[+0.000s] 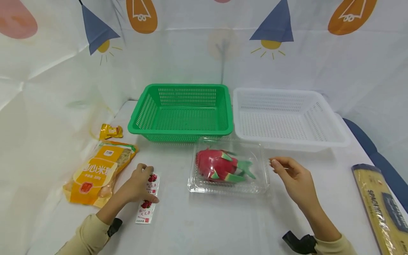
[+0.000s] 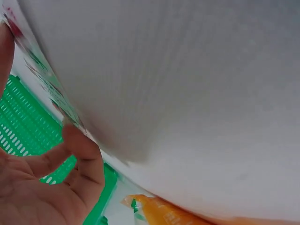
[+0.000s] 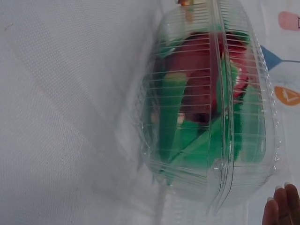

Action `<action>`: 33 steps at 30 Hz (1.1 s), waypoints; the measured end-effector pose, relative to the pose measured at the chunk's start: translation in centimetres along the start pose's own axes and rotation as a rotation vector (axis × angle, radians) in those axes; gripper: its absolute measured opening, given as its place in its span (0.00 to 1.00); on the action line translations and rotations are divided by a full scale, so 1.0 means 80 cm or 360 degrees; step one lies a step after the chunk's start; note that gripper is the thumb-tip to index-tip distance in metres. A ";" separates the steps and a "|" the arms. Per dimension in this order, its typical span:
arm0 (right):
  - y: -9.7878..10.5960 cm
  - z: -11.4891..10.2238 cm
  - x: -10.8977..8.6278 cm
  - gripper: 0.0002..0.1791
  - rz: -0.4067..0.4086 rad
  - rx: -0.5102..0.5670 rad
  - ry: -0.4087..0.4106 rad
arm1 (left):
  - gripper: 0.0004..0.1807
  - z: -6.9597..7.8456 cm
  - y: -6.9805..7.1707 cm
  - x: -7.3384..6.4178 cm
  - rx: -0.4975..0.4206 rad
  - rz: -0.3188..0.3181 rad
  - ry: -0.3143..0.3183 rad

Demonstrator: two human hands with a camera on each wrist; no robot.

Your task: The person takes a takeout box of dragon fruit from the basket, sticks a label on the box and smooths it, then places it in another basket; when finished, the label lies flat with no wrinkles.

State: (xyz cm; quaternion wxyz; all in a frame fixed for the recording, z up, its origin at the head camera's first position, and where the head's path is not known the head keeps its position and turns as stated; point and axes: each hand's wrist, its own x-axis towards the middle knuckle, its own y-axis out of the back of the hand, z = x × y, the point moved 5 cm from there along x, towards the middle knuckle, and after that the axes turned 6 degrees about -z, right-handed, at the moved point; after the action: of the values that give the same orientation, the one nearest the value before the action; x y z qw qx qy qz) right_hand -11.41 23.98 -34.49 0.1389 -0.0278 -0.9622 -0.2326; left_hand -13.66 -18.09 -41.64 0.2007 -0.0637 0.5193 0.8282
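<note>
My left hand [image 1: 138, 184] lies over a strip of labels [image 1: 145, 212] printed with red fruit. Its thumb crosses the strip and its fingertips touch the top end; in the left wrist view bent fingers [image 2: 86, 150] meet the labels' edge. A clear plastic clamshell box [image 1: 261, 177], lid down, contains a red dragon fruit [image 1: 211, 163] with green scales. Just right of the box hovers my right hand [image 1: 294, 177], thumb and forefinger close together, apart from the box. No held thing is plain there. Only fingertips [image 3: 286, 204] show in the right wrist view.
Behind the box stand a green basket [image 1: 178, 132] and a white basket [image 1: 290, 141]. At left lie a yellow food bag [image 1: 98, 170] and a small gold packet [image 1: 111, 131]. A spaghetti pack [image 1: 379, 205] lies along the right edge of the table.
</note>
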 end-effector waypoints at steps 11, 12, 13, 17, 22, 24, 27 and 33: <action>-0.006 -0.008 0.000 0.08 -0.0045 0.0071 0.0023 | 0.46 -0.012 0.005 0.008 0.0064 -0.0049 0.0000; -0.006 -0.008 0.001 0.07 -0.0046 0.0067 0.0027 | 0.45 -0.011 0.005 0.007 0.0058 -0.0049 -0.0002; -0.006 -0.009 0.001 0.07 -0.0046 0.0065 0.0027 | 0.44 -0.011 0.005 0.007 0.0056 -0.0045 -0.0005; -0.006 -0.009 0.000 0.08 -0.0052 0.0074 0.0022 | 0.42 -0.010 0.004 0.006 0.0034 -0.0027 -0.0021; -0.006 -0.008 -0.001 0.07 -0.0054 0.0070 0.0013 | 0.43 -0.008 0.000 0.005 -0.0062 -0.0056 -0.0053; -0.007 -0.009 -0.001 0.07 -0.0050 0.0071 0.0005 | 0.46 -0.007 0.000 0.003 -0.0105 -0.0068 -0.0055; -0.007 -0.009 -0.002 0.07 -0.0049 0.0073 0.0002 | 0.48 -0.004 0.001 0.000 -0.0172 -0.0069 -0.0050; -0.009 -0.010 -0.003 0.07 -0.0064 0.0075 0.0004 | 0.42 0.006 0.013 -0.007 -0.0265 0.0034 -0.0017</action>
State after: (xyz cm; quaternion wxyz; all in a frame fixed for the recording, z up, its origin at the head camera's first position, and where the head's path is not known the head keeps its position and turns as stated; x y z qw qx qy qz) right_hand -11.06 22.99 -34.20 0.1360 -0.0049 -0.9676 -0.2125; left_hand -13.54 -18.24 -40.39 0.1886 -0.0703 0.4482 0.8710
